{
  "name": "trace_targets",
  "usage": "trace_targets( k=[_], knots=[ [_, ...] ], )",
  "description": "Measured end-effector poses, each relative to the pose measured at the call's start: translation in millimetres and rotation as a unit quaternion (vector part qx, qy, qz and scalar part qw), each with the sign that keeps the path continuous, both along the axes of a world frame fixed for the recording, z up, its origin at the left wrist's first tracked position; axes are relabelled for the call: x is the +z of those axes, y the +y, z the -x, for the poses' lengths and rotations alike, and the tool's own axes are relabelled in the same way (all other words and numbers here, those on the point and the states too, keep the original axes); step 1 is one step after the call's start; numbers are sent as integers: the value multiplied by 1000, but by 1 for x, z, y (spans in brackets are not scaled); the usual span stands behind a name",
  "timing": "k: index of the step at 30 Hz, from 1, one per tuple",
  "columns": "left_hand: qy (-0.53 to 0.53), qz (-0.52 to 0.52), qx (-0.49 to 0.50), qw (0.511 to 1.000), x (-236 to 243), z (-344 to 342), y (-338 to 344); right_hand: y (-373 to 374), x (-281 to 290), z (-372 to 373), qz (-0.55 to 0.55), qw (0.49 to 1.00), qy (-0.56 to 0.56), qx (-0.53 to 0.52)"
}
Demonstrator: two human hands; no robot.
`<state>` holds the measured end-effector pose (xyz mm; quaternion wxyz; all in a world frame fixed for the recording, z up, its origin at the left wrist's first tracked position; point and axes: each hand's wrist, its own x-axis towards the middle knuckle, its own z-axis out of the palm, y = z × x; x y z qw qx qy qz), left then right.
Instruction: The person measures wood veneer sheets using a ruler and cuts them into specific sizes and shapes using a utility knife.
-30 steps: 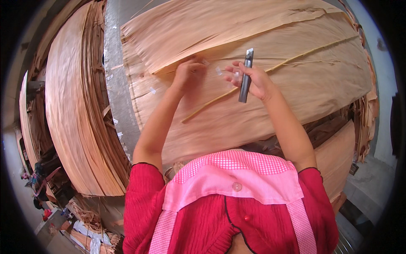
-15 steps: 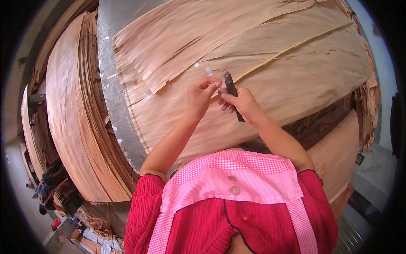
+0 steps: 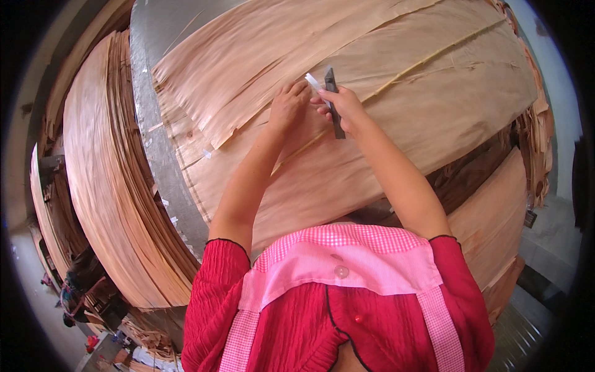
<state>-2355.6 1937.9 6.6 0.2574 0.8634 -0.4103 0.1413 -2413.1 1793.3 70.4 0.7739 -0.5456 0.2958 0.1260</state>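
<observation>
My right hand [image 3: 344, 106] grips a dark, flat, knife-like tool [image 3: 331, 79], which points away from me above the wood veneer. A short white strip [image 3: 312, 80] sticks out beside its fingers; whether the fingers pinch it I cannot tell. Just to the left, my left hand [image 3: 289, 105] lies with fingers together on the veneer, by the edge where an upper veneer sheet [image 3: 248, 80] overlaps a lower veneer sheet [image 3: 427, 118]. What is under those fingertips is hidden. A thin yellow stick [image 3: 403, 73] runs diagonally across the lower sheet, passing under my right forearm side.
A grey tabletop [image 3: 141, 93] borders the sheets on the left. Beyond it stands a tall stack of veneer [image 3: 99, 155]. Another veneer pile [image 3: 493, 211] is at the right. A small white piece [image 3: 206, 154] lies near the upper sheet's corner.
Both hands have moved away from me to the overlapping edge, and the left has gone from a pinch to resting on the veneer. A white strip now shows beside the right hand's tool.
</observation>
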Motion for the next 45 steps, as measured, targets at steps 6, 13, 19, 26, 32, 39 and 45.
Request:
trace_targets(
  k=[6, 13, 19, 26, 32, 39, 45],
  knots=[
    [69, 36, 52, 996, 8, 7, -12, 0, -25, -8, 15, 995, 88, -34],
    [-78, -170, -8, 982, 12, 3, -2, -24, -20, -16, 519, 822, 36, 230],
    [20, -49, 36, 998, 36, 27, -43, -66, -15, 11, 136, 986, 90, 24],
    [32, -160, -3, 987, 27, 49, -65, -63, -20, 2, 442, 875, 65, 185],
    [-20, -207, 3, 978, 31, 54, -77, -95, 7, 3, 648, 703, -23, 294],
    [7, -168, 118, 979, 48, 82, -98, -229, 19, 29, 204, 965, -115, 116],
    [-6, -164, 197, 966, 26, 104, -114, -313, -23, 89, 104, 988, -28, 115]
  ],
)
